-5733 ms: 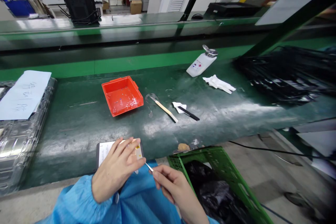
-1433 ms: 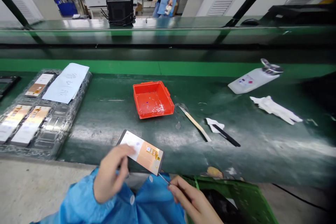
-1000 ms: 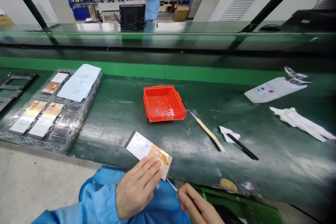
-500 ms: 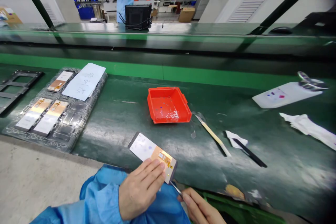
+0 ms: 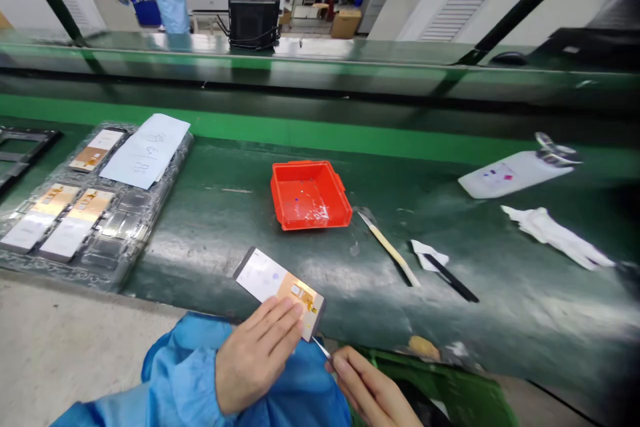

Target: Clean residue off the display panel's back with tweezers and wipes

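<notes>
A phone display panel [image 5: 261, 275], white with a copper-coloured end and a small flex circuit, lies at a slant near the table's front edge. My left hand [image 5: 257, 350] rests flat on its copper part, fingers stretched out side by side, the thumb hidden. My right hand [image 5: 373, 387] pinches a slim pointed metal tool [image 5: 321, 348]. The tool's tip touches or nearly touches the panel's near right corner. Whether it is tweezers or a blade I cannot tell. A red plastic bin [image 5: 311, 197] with small specks inside stands beyond the panel.
Left, a clear tray [image 5: 133, 230] carries several similar panels and a handwritten paper [image 5: 146, 150]. Right lie a pale-handled knife [image 5: 393, 253], a black stick [image 5: 453, 278] on white tissue, a white bottle [image 5: 513, 175] and a crumpled cloth [image 5: 555, 237]. A green crate [image 5: 450, 387] sits below the edge.
The camera view has shifted slightly, so the table's things appear further left. Both hands keep their places at the panel. A person in blue in the background has moved left.
</notes>
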Available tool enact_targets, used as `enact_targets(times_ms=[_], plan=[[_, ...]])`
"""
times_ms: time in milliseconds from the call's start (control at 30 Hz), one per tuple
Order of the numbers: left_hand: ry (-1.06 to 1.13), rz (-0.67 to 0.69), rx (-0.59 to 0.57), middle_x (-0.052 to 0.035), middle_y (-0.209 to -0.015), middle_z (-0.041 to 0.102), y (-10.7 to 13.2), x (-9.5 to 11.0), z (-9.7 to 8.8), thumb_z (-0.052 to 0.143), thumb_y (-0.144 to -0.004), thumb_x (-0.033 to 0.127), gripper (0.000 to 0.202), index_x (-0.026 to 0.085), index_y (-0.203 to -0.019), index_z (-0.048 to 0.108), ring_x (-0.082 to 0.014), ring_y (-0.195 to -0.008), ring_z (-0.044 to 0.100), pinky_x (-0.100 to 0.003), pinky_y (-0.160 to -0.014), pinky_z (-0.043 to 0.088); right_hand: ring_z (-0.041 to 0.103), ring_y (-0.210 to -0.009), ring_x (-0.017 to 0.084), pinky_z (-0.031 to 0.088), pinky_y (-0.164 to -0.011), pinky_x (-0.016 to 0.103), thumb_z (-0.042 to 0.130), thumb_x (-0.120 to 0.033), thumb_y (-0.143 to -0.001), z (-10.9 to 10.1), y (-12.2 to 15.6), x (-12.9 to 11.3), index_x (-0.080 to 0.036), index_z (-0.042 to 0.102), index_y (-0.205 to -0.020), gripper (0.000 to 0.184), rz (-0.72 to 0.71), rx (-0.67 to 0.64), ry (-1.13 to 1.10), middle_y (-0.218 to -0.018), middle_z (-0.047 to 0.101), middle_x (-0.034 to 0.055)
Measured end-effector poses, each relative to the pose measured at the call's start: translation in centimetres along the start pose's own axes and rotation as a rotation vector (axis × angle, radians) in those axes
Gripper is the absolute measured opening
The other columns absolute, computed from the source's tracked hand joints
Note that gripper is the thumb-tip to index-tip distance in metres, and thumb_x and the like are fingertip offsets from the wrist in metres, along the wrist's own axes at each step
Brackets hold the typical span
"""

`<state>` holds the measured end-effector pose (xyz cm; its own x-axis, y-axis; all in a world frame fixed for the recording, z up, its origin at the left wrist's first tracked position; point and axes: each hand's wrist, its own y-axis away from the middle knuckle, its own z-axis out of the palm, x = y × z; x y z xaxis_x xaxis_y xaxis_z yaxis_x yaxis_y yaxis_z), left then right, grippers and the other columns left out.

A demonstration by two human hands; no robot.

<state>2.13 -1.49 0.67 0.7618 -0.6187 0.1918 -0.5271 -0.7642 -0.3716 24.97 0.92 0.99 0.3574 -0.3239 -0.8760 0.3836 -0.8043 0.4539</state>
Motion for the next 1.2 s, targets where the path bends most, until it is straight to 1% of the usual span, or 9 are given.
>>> enact_targets(times_ms=[133,267,433,567,733,867,933,1067,1200], plan=[[0.036,0.004,0.012,-0.0157,-0.144,0.044,0.2,-0.1,0.0,0.037,-0.096,0.005,0.038,0.003,-0.132,0.048,-0.0284,-0.140,0.030,-0.050,-0.111,0.041,0.043,-0.063,0.013,0.041,-0.060,0.023,0.051,-0.059,-0.088,0.2,0.1,-1.2,-0.021,0.052,-0.080,0.038,-0.010,-0.061,0.005,-0.068,0.043,-0.0036],[0.053,0.011,0.021,-0.0167,-0.144,0.044,0.2,-0.2,0.1,0.036,-0.095,0.002,0.039,0.002,-0.132,0.047,-0.0281,-0.140,0.030,-0.050,-0.111,0.040,0.038,-0.060,0.012,0.034,-0.055,0.022,0.048,-0.057,-0.091,0.1,0.3,-1.5,-0.021,0.049,-0.074,0.039,-0.042,-0.037,0.051,-0.065,0.040,-0.0048],[0.067,0.011,0.020,-0.0169,-0.143,0.045,0.1,-0.3,0.0,0.035,-0.095,0.002,0.038,0.003,-0.131,0.048,-0.0274,-0.139,0.032,-0.050,-0.111,0.040,0.033,-0.057,0.012,0.029,-0.051,0.023,0.041,-0.059,-0.092,-0.2,0.4,-1.1,-0.019,0.058,-0.080,0.045,0.012,-0.042,0.114,-0.061,0.032,-0.0058],[0.083,0.015,0.031,-0.0161,-0.141,0.048,0.1,-0.5,-0.2,0.036,-0.097,0.004,0.036,0.005,-0.130,0.049,-0.0255,-0.138,0.034,-0.048,-0.111,0.041,0.033,-0.056,0.011,0.031,-0.053,0.022,0.042,-0.061,-0.091,-0.2,0.4,-1.8,-0.020,0.054,-0.082,0.043,-0.008,-0.070,0.109,-0.061,0.032,-0.0068],[0.108,0.032,0.056,-0.0160,-0.139,0.051,0.2,-0.8,-0.1,0.038,-0.098,0.006,0.033,0.005,-0.129,0.050,-0.0257,-0.138,0.035,-0.048,-0.110,0.041,0.043,-0.060,0.012,0.036,-0.058,0.023,0.040,-0.061,-0.092,-0.2,0.4,-2.4,-0.021,0.049,-0.072,0.045,-0.055,-0.082,0.111,-0.063,0.044,-0.0042],[0.120,0.042,0.044,-0.0162,-0.140,0.049,0.3,-1.0,0.0,0.039,-0.098,0.007,0.033,0.005,-0.130,0.050,-0.0268,-0.138,0.033,-0.050,-0.110,0.040,0.035,-0.055,0.011,0.029,-0.050,0.022,0.040,-0.058,-0.094,-0.1,0.3,-1.7,-0.020,0.056,-0.079,0.044,-0.005,-0.062,0.129,-0.059,0.034,-0.0063],[0.125,0.052,0.049,-0.0161,-0.140,0.049,0.3,-1.0,-0.1,0.039,-0.098,0.007,0.034,0.005,-0.130,0.049,-0.0270,-0.139,0.033,-0.050,-0.110,0.040,0.034,-0.056,0.011,0.031,-0.051,0.022,0.042,-0.057,-0.093,-0.1,0.3,-1.6,-0.020,0.055,-0.082,0.041,-0.021,-0.065,0.114,-0.061,0.033,-0.0065],[0.060,0.031,0.052,-0.0171,-0.140,0.048,0.3,-0.3,-0.2,0.041,-0.097,0.006,0.032,0.004,-0.127,0.051,-0.0273,-0.138,0.035,-0.049,-0.111,0.039,0.040,-0.059,0.011,0.037,-0.058,0.022,0.044,-0.056,-0.093,0.0,0.5,-2.0,-0.021,0.050,-0.078,0.038,-0.060,-0.089,0.086,-0.063,0.041,-0.0057],[-0.063,0.048,0.044,-0.0162,-0.143,0.046,0.3,1.2,0.2,0.044,-0.095,0.006,0.036,0.003,-0.130,0.049,-0.0274,-0.136,0.037,-0.045,-0.115,0.035,0.039,-0.057,0.011,0.034,-0.051,0.020,0.046,-0.060,-0.090,0.2,0.5,-1.5,-0.021,0.048,-0.070,0.044,-0.001,-0.075,0.065,-0.063,0.041,-0.0046]])
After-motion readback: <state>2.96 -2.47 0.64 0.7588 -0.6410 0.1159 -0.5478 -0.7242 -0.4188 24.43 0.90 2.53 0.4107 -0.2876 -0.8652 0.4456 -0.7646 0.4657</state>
